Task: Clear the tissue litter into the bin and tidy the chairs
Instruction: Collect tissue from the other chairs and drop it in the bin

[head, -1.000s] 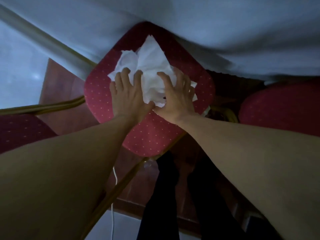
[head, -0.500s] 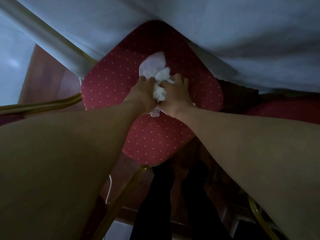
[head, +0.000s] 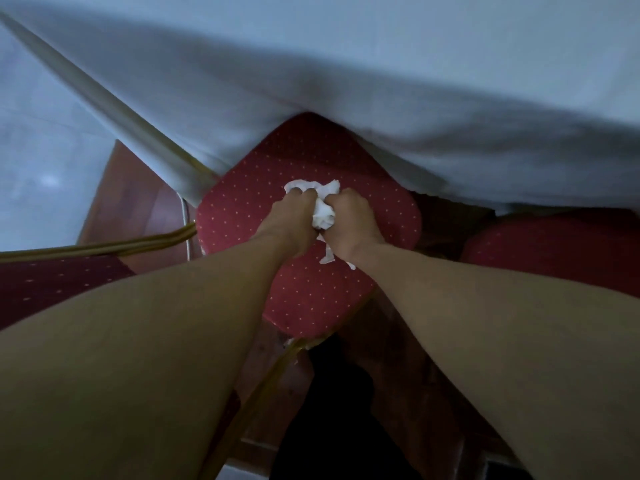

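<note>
A wad of white tissue (head: pixel 323 213) lies bunched on the seat of a red dotted chair (head: pixel 242 216) that is half tucked under a white tablecloth (head: pixel 346 98). My left hand (head: pixel 291 223) and my right hand (head: pixel 349 223) are side by side on the seat, fingers curled round the tissue from either side. White scraps (head: pixel 327 256) stick out below my right palm. Most of the tissue is hidden inside my fists.
A second red chair seat (head: pixel 554 244) stands to the right and a third (head: pixel 52 282) at the left edge, with gold metal frames (head: pixel 104 247). The cloth hangs low over the chair's far half. My dark trouser legs (head: pixel 329 410) stand on a brown floor.
The tissue was spread wide under my flat hands a second ago. Both hands have since closed and gathered it into a tight wad between them.
</note>
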The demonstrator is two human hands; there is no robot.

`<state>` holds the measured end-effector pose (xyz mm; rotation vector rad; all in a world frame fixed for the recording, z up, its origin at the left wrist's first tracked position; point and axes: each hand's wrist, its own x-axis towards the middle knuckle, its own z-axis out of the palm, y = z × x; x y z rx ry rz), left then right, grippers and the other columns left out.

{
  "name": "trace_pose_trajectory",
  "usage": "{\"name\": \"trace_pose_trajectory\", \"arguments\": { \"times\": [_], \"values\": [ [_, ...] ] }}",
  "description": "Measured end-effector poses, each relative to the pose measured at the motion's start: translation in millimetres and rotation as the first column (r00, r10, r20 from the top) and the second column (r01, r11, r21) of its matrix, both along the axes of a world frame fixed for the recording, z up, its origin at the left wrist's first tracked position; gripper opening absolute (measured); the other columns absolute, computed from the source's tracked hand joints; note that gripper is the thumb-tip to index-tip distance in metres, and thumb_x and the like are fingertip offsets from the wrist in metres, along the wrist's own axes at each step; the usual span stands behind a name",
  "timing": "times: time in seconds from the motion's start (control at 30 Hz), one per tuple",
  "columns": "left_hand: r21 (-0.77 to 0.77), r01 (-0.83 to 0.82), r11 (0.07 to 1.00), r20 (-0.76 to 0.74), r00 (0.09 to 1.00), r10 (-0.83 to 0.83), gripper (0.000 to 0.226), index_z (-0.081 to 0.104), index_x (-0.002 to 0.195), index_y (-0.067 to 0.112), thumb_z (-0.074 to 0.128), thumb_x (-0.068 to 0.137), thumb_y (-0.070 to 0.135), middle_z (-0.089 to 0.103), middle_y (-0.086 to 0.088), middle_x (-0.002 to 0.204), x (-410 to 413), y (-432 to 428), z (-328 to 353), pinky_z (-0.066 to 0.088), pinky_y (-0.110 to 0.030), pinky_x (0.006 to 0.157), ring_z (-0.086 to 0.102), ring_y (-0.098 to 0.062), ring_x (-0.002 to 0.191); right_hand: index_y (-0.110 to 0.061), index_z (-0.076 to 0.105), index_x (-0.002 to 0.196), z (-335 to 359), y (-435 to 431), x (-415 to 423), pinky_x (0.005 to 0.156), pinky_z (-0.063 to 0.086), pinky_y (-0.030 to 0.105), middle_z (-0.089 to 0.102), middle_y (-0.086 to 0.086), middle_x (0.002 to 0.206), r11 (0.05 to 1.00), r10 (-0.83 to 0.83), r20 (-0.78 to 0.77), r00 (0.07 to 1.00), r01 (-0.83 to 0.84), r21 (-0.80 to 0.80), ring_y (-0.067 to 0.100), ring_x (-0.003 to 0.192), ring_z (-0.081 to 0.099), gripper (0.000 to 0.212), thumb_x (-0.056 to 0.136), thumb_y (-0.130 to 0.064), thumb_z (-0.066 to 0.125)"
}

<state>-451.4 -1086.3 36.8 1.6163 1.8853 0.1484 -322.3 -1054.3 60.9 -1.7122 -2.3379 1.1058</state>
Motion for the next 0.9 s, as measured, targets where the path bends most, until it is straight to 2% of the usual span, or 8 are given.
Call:
{"name": "trace_pose_trajectory", "arguments": {
  "times": [0.13, 0.3, 0.47, 0.6, 0.73, 0.83, 0.9],
  "values": [
    [0.073, -0.009, 0.997, -0.027, 1.0, 0.01, 0.04, 0.054, 0.122, 0.011, 0.065, 0.085, 0.022, 0.057, -0.009, 0.125, 6, -4, 53, 0.053, -0.039, 0.08, 0.061, -0.027, 0.106, -0.005, 0.071, 0.103, 51, -1, 10, 0.075, 0.048, 0.029, 0.06, 0.015, 0.105, 0.993, 0.053, -0.022, 0.998, -0.051, 0.105, 0.025, 0.094, 0.061, 0.016, 0.088, -0.007, 0.066],
    [0.119, -0.007, 0.993, -0.025, 1.0, 0.01, 0.047, 0.052, 0.127, 0.016, 0.064, 0.082, 0.024, 0.054, -0.006, 0.132, 21, -22, 127, 0.055, -0.044, 0.085, 0.06, -0.025, 0.109, -0.006, 0.071, 0.101, 119, -16, 26, 0.071, 0.04, 0.025, 0.058, 0.011, 0.1, 0.98, 0.092, -0.038, 0.995, -0.083, 0.183, 0.02, 0.088, 0.057, 0.017, 0.087, -0.006, 0.064],
    [0.142, 0.006, 0.99, -0.099, 0.995, 0.009, 0.041, 0.049, 0.117, 0.022, 0.057, 0.078, 0.032, 0.056, -0.002, 0.119, 29, -39, 200, 0.055, -0.044, 0.079, 0.058, -0.025, 0.107, -0.006, 0.071, 0.101, 192, -33, 32, 0.074, 0.044, 0.028, 0.058, 0.011, 0.098, 0.973, 0.108, -0.041, 0.993, -0.097, 0.212, 0.025, 0.092, 0.06, 0.016, 0.086, -0.006, 0.064],
    [0.188, 0.016, 0.982, -0.092, 0.996, 0.001, 0.049, 0.048, 0.124, 0.023, 0.052, 0.077, 0.032, 0.053, -0.002, 0.128, 21, -48, 252, 0.056, -0.041, 0.079, 0.058, -0.024, 0.111, -0.01, 0.07, 0.098, 248, -40, 28, 0.074, 0.042, 0.027, 0.055, 0.007, 0.101, 0.968, 0.127, -0.033, 0.991, -0.117, 0.223, 0.022, 0.09, 0.058, 0.014, 0.086, -0.009, 0.064],
    [0.256, 0.005, 0.967, -0.056, 0.998, 0.01, 0.028, 0.054, 0.11, 0.02, 0.057, 0.083, 0.017, 0.053, 0.0, 0.119, 3, -51, 297, 0.047, -0.03, 0.072, 0.055, -0.016, 0.103, -0.015, 0.07, 0.097, 294, -44, 8, 0.073, 0.043, 0.027, 0.055, 0.003, 0.102, 0.962, 0.119, -0.036, 0.992, -0.106, 0.252, 0.017, 0.087, 0.056, 0.015, 0.086, -0.011, 0.061],
    [0.268, -0.019, 0.963, -0.046, 0.998, 0.033, 0.023, 0.052, 0.105, 0.018, 0.058, 0.083, 0.015, 0.048, 0.003, 0.108, -21, -50, 319, 0.053, -0.037, 0.072, 0.055, -0.018, 0.093, -0.015, 0.069, 0.091, 317, -44, -17, 0.072, 0.046, 0.03, 0.054, 0.003, 0.096, 0.957, 0.115, -0.021, 0.993, -0.105, 0.27, 0.022, 0.085, 0.059, 0.01, 0.085, -0.012, 0.062],
    [0.26, -0.022, 0.965, -0.066, 0.997, 0.04, 0.025, 0.051, 0.11, 0.014, 0.06, 0.086, 0.014, 0.043, 0.002, 0.104, -40, -50, 331, 0.052, -0.038, 0.073, 0.05, -0.018, 0.087, -0.015, 0.069, 0.089, 328, -45, -38, 0.071, 0.046, 0.031, 0.054, 0.003, 0.094, 0.96, 0.087, -0.025, 0.996, -0.077, 0.269, 0.022, 0.083, 0.059, 0.008, 0.084, -0.014, 0.063]
  ]
}}
